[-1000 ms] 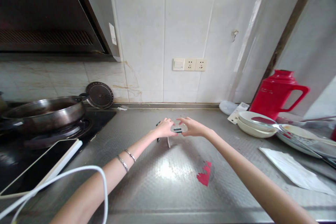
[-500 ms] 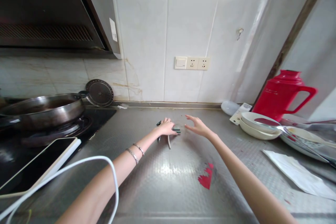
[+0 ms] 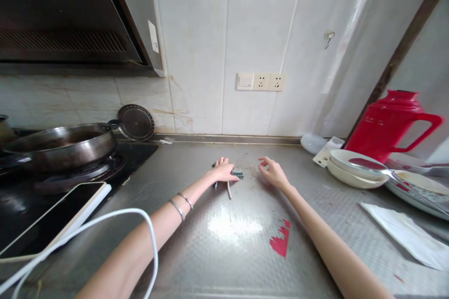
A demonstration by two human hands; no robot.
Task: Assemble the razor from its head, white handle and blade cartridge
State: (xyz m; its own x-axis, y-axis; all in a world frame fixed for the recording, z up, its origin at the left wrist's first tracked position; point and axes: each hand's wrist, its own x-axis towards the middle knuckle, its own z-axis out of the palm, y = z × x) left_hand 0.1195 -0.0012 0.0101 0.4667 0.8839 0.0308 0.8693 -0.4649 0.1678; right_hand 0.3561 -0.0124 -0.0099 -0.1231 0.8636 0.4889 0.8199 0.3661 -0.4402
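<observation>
On the steel countertop, my left hand is curled down over a small bunch of slim items. Dark green rod ends stick out at its thumb side, and a thin beige strip pokes out below. Black pieces show at its left edge; the palm hides the rest, so their kind is unclear. To the right, apart from these, my right hand hovers at or just above the counter, fingers bent and parted, holding nothing. A faint smudge lies between both hands.
A pan sits on the black stove at left, beside a phone-like device. A white cable loops across my left forearm. At right stand a red thermos, stacked bowls and a white sheet.
My right hand has drawn slightly to the right, away from the left one, with its fingers more bent. My left hand stays over the same items. The view has shifted a little.
</observation>
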